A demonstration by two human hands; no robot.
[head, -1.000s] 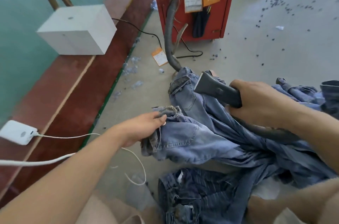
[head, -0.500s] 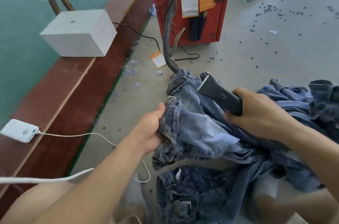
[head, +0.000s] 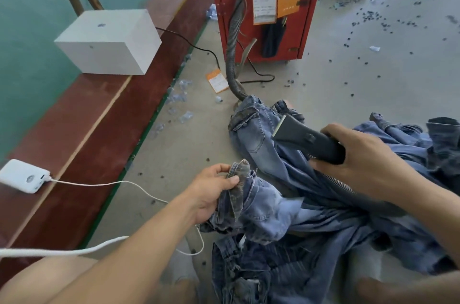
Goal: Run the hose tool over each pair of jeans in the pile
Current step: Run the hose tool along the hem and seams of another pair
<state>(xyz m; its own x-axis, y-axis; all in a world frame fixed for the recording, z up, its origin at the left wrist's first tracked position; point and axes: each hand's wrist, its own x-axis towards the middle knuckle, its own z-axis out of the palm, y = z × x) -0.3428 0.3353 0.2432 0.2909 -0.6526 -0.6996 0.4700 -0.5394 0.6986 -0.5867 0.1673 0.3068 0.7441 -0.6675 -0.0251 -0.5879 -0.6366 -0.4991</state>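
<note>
Jeans [head: 271, 209] in pale washed blue lie crumpled on the concrete floor [head: 373, 74], directly between the two hands and spreading under the right forearm. The left hand [head: 214, 191] comes in from the lower left, forearm angled up and to the right, with its thumb and curled fingers pinching a folded edge of the denim and lifting it a little clear of the heap. The right hand [head: 363, 161] enters from the right edge, back of the hand upward, fingers wrapped round the black handle of the hose tool [head: 308, 139]. The tool's long axis runs from that hand up and to the left, its flat wide mouth pointing away from the person and sitting over the upper part of the jeans; whether the mouth touches the cloth cannot be told. A grey ribbed hose [head: 232, 54] runs beyond the jeans to a red machine [head: 263, 4] well ahead of both hands. Darker jeans [head: 249, 276] lie just below the left hand, nearer the person.
</note>
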